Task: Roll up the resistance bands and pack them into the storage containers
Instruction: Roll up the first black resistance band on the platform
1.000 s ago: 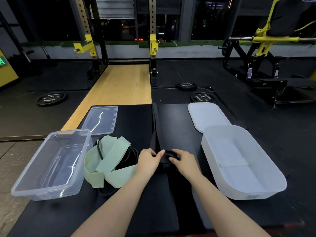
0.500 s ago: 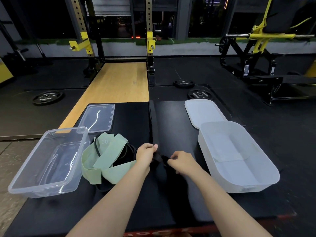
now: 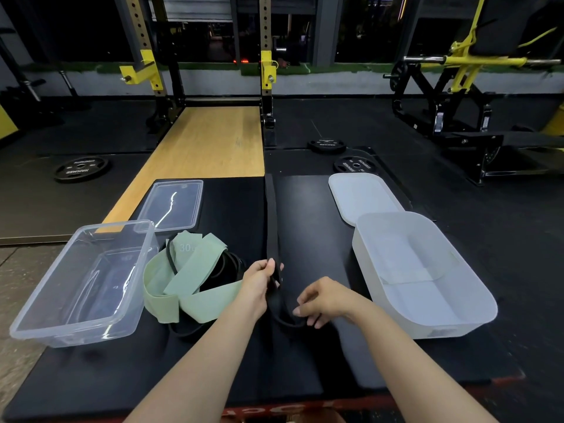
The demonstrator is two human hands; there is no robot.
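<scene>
We see two tubs: the clear tub (image 3: 82, 285) at the mat's left edge, the white tub (image 3: 424, 273) right. Between lie green bands (image 3: 189, 279), then our left hand (image 3: 259, 280) gripping the black band (image 3: 272, 227), its end pinched by our right hand (image 3: 325, 297).

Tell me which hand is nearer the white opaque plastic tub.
Right. The right hand lies just left of the white opaque plastic tub, pinching the black flat resistance band; the left hand grips that band farther left.
</scene>
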